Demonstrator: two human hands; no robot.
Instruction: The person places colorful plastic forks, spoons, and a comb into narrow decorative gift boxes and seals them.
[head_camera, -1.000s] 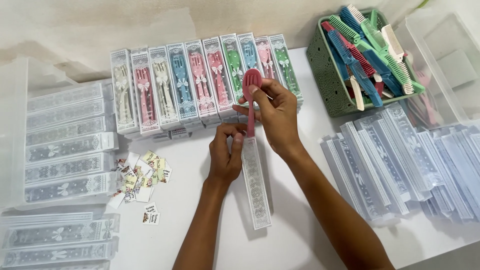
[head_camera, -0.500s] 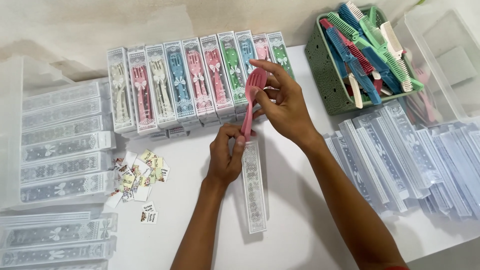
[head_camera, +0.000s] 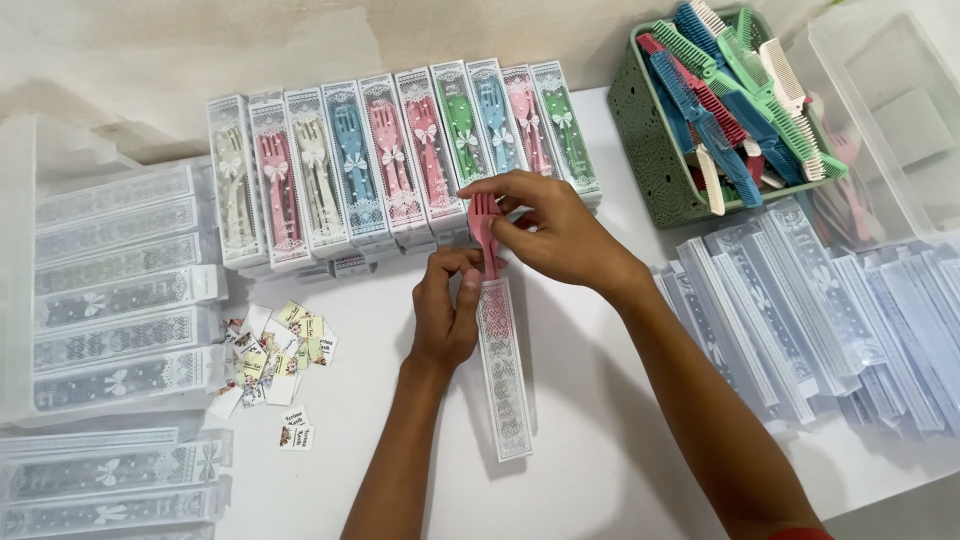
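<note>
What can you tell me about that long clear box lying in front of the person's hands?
The clear box is a long, slim sleeve that looks like thin see-through plastic, printed with white lace pattern. It lies flat on the white table, running away from the person, its far end open. A pink comb stands partly inside that end. The left hand grips the box near the opening; the right hand holds the comb's top.

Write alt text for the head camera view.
Two hands slide a pink comb into a clear lace-printed box: right hand grips the comb, left hand steadies the box. A row of boxed combs and a green basket sit behind.
</note>
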